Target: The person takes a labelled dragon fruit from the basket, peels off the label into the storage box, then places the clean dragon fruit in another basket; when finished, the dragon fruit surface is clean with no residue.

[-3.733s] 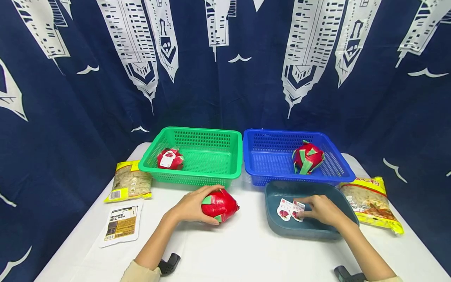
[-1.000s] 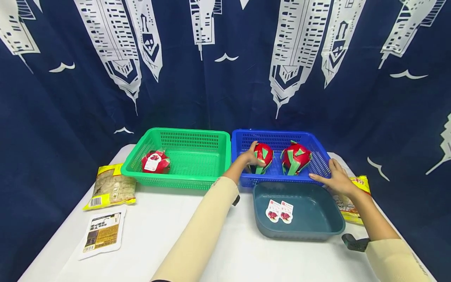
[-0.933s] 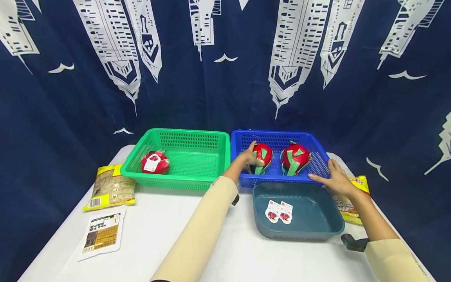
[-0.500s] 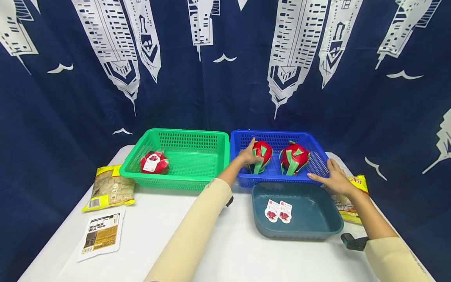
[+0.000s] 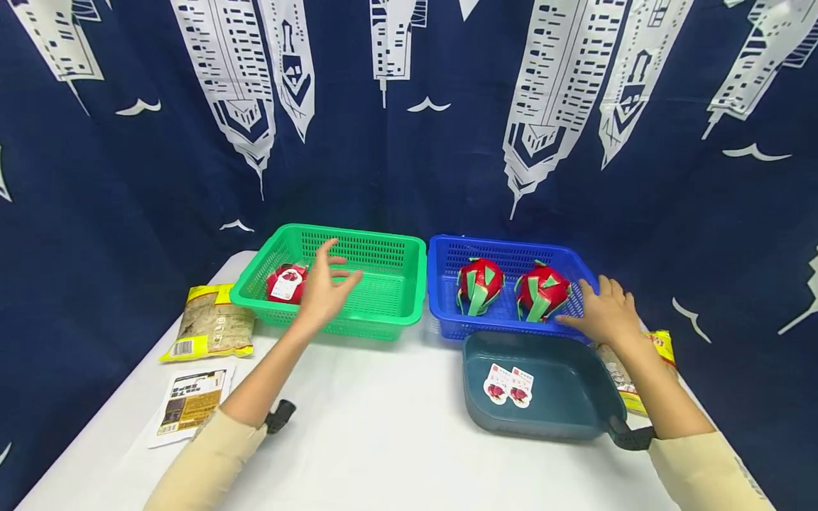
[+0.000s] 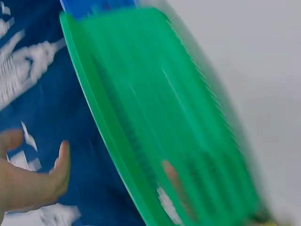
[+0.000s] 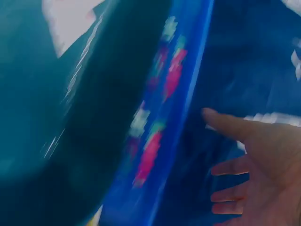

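Note:
My left hand (image 5: 327, 287) is raised over the green basket (image 5: 418, 284), fingers spread and nothing in them. Behind it, inside that basket, sits a dragon fruit (image 5: 276, 278) with a white label (image 5: 287, 284). Two more dragon fruits, a left one (image 5: 482, 284) and a right one (image 5: 543, 291), stand side by side in the blue basket (image 5: 505, 328). Near that basket's front right corner is my right hand (image 5: 607, 312), holding nothing; the right wrist view shows its fingers (image 7: 230, 167) extended. Both wrist views are blurred.
A dark teal tray (image 5: 556, 383) with two dragon fruit labels (image 5: 509, 385) stands before the blue basket. Yellow bags lie at the left (image 5: 217, 323) and partly hidden behind my right arm (image 5: 661, 348). A flat white-and-brown packet (image 5: 192, 401) lies front left.
Earlier my left hand held a dragon fruit over the table, then set it in the blue basket; now it has let go and moved left. My right hand left the tray's labels for the blue basket's corner.

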A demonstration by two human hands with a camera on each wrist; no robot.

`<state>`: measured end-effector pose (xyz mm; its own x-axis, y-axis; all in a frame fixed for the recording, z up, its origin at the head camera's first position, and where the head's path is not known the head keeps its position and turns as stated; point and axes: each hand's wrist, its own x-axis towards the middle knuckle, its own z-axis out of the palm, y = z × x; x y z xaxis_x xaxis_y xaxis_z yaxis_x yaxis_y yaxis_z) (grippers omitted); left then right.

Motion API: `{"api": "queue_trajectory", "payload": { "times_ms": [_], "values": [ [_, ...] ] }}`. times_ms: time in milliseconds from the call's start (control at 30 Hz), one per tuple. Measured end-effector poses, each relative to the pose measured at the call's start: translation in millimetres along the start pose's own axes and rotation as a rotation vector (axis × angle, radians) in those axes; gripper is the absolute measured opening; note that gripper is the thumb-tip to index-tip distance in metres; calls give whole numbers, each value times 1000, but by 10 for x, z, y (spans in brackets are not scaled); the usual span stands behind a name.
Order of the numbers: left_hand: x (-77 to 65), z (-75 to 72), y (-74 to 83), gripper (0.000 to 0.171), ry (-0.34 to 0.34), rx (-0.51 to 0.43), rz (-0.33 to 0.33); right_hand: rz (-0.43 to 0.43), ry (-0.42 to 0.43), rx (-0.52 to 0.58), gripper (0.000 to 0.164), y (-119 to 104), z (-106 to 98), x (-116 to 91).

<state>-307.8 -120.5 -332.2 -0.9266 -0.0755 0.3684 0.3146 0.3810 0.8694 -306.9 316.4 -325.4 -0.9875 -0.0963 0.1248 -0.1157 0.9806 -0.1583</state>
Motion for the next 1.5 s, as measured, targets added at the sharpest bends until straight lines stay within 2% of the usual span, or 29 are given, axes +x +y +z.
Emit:
{"api": "queue_trajectory", "payload": {
  "times_ms": [100, 200, 267, 333, 367, 433, 500, 633, 733, 833, 933, 1033, 1300, 1500],
  "values": [
    [-202, -392, -162, 66, 229, -82, -134, -83, 112, 43, 79, -432, -21, 115],
    [-395, -588, -324, 67, 376, -167, -289, -211, 309, 104, 65, -949, 28, 332],
    [-484, -626, -440, 71, 417, -199, -364, -297, 461, 144, 56, -1332, 90, 511],
    [-527, -612, -560, 75, 421, -241, -406, -374, 592, 186, 47, -1749, 172, 692],
    [-536, -593, -611, 76, 414, -265, -418, -402, 626, 215, 43, -1960, 217, 774],
    [-526, -539, -695, 77, 397, -316, -418, -430, 633, 284, 38, -2380, 309, 901],
    [-500, -477, -755, 75, 382, -378, -399, -439, 578, 359, 36, -2775, 415, 993],
    [-442, -373, -836, 68, 417, -496, -317, -414, 354, 482, 42, -3392, 666, 1127],
    [-432, -331, -881, 65, 443, -589, -254, -347, 160, 543, 55, -3691, 882, 1192],
    [-437, -320, -916, 65, 452, -649, -197, -267, -18, 618, 67, -3873, 1090, 1233],
    [-446, -332, -936, 65, 456, -672, -157, -220, -156, 719, 74, -3983, 1260, 1271],
    [-456, -342, -953, 66, 462, -666, -139, -221, -256, 801, 80, -4044, 1361, 1302],
    [-463, -312, -991, 67, 458, -667, -134, -313, -400, 830, 82, -4038, 1434, 1347],
    [-450, -348, -1008, 67, 463, -659, -115, -344, -499, 936, 79, -3868, 1404, 1456]
  ]
}}
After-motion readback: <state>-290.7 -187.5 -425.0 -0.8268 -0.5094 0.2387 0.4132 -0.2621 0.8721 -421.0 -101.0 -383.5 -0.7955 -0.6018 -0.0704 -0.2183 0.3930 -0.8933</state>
